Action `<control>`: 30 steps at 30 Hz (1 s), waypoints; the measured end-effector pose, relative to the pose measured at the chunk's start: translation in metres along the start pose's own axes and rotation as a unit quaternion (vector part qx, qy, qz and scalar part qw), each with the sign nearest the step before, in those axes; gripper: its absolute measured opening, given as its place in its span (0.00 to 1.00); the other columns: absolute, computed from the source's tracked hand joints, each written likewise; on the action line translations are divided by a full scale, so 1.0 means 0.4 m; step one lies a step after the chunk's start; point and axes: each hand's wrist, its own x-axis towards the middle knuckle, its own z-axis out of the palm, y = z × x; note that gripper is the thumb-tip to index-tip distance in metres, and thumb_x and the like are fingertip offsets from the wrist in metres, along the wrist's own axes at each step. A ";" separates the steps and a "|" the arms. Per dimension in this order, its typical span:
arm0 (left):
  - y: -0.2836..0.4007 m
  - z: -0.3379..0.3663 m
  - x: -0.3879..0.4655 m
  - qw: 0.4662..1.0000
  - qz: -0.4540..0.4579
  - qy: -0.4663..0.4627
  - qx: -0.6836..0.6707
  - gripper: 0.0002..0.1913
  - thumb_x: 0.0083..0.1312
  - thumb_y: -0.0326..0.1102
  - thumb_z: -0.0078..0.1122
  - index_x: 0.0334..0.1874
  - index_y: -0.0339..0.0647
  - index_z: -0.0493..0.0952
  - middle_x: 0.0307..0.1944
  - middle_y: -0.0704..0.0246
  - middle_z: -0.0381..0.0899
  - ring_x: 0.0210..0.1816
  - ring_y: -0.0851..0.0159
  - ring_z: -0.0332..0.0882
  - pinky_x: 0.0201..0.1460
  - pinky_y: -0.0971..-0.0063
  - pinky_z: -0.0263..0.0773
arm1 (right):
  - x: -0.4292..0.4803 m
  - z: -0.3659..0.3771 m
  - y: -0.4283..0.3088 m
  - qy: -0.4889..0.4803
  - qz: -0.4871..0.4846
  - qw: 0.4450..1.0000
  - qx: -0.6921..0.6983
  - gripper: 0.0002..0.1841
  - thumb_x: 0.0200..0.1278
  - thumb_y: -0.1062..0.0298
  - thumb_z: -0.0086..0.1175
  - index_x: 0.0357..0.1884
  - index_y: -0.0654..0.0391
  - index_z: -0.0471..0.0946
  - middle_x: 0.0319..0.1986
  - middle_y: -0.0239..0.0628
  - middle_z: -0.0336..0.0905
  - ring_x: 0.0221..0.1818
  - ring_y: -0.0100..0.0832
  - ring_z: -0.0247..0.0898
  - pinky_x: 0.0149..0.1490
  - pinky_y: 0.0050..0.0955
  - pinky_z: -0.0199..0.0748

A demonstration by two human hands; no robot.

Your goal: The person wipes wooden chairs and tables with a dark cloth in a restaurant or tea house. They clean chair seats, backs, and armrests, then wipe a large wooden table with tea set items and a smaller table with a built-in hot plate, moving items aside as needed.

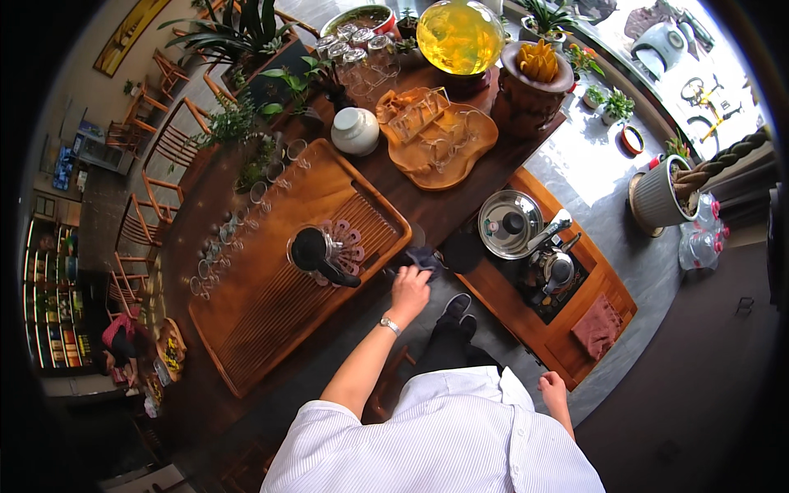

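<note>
My left hand (410, 297), with a metal wristwatch, grips a crumpled dark cloth (425, 260) by the near right edge of the wooden tea tray (259, 336). On the tray's slatted part stands a glass teapot (310, 248) with a black lid and handle, next to a ring of pink petal-shaped pieces (349, 243). My right hand (550, 383) hangs by the near edge of the wooden side table (555, 351), fingers curled and nothing visible in them. On that table are a steel kettle (558, 271), a glass-lidded steel pot (510, 223) and a folded reddish-brown cloth (598, 326).
Small glass cups (228, 231) line the tray's far left side. Behind it stand a white jar (355, 131), a carved wooden tray (437, 160) with glassware and a yellow glass globe (460, 37). Another person (126, 339) bends at the far left. Potted plants (662, 191) stand right.
</note>
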 end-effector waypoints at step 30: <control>0.117 0.085 0.319 0.942 0.018 -0.161 0.294 0.13 0.48 0.34 0.57 0.35 0.36 0.78 0.33 0.61 0.81 0.35 0.60 0.81 0.42 0.63 0.67 | -0.066 0.070 0.000 0.069 0.104 0.988 0.093 0.08 0.57 0.71 0.53 0.36 0.64 0.76 0.25 0.37 0.78 0.27 0.26 0.74 0.34 0.26 0.73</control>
